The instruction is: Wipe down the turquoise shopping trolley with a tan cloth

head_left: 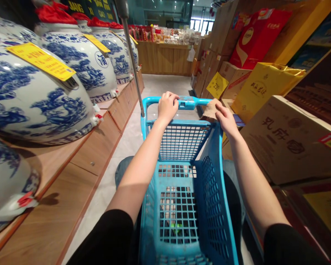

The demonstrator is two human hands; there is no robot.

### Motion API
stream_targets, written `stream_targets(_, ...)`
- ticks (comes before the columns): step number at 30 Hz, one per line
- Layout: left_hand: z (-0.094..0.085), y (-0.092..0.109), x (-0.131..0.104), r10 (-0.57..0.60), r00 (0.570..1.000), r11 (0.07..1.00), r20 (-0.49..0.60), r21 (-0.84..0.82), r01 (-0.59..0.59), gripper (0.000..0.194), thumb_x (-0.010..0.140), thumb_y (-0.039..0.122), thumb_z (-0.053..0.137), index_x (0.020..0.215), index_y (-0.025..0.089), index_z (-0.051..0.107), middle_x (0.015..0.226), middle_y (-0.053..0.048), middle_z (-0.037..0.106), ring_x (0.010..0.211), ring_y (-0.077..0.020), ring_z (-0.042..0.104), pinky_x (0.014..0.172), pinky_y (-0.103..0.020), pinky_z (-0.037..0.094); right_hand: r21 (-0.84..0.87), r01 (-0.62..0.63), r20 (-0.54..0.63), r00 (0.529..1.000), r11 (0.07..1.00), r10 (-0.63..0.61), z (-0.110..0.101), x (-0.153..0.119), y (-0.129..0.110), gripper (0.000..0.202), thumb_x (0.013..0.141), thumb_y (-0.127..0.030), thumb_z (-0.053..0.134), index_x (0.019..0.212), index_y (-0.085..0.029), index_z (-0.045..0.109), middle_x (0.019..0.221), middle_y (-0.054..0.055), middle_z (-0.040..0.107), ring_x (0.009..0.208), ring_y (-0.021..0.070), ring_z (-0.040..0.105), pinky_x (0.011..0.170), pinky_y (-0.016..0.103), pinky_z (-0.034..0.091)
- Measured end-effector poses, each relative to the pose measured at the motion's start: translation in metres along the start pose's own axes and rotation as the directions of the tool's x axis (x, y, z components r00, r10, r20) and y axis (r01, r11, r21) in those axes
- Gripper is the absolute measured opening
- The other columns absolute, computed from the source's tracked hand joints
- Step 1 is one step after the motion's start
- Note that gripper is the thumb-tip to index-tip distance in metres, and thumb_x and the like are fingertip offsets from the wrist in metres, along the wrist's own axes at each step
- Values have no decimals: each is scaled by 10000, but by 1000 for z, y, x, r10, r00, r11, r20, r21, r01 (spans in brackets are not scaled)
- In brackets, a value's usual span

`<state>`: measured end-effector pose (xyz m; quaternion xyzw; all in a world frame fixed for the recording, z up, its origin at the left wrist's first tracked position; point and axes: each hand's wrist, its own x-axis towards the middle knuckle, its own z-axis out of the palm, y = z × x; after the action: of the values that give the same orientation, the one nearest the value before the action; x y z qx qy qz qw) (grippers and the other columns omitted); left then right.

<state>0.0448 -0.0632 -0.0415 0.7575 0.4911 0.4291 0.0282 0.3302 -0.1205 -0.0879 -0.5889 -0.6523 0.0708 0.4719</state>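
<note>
- Wooden cabinet (85,162): long low run on my left, flat wood-grain fronts, small round knob.
- Porcelain jars (38,103): on top of it, fat, glossy, white with blue landscapes; red cloth (55,14) bunched over the necks.
- Blue cart (224,176): right in front of me, between cabinet and stacked goods. Hard plastic, square lattice floor, rounded slots in the side wall. Status: both hands already at its far end. Rolling or parked, can't tell; what's left, can't tell either.
- Carton (289,140): right side, tilted in view, matte brown board, dark lettering.
- Yellow bag (260,92): behind the carton, stiff, upright. Red bag (256,40) beyond it, smooth, pale curved print.
- Handle (187,105): smooth blue bar, thicker mid-section.
- My left hand (167,106): fingers curled narrow over the handle.
- My right hand (225,117): fingers bent onto a brown scrap at the handle's corner; thumb hidden.
- Brown scrap (209,109): rough, creased, looks like paper or cardboard.
</note>
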Motion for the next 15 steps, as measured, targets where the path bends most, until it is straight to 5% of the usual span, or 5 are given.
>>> stream_targets(6,-3,4,-3,4,1000,998,26,62,-6,317,999,109,505,1108,198,789,1225,-122,726,1246,-301,639,1123,-442,507,77,-36,-28,999,996,38,-18,-20,-4,546,866,-509,668,1354,-281,757,1323,155,758,1288,363,704,1194,581,522)
stream_targets(10,-3,7,-4,-11,1000,997,29,78,9,293,1007,114,515,1114,190,777,1235,-133,712,1255,-303,630,1137,-433,497,220,-132,96,989,966,113,-11,19,0,813,685,-362,783,1482,-275,647,1377,127,742,1274,350,716,1146,534,574)
stream_targets(15,-6,8,-3,-15,1000,992,22,122,13,274,1008,118,524,1090,207,770,1211,-113,715,1231,-292,636,1126,-411,503,367,-318,278,934,874,223,7,62,-5,728,609,-284,734,1336,-263,714,1183,72,798,1040,299,788,910,437,684)
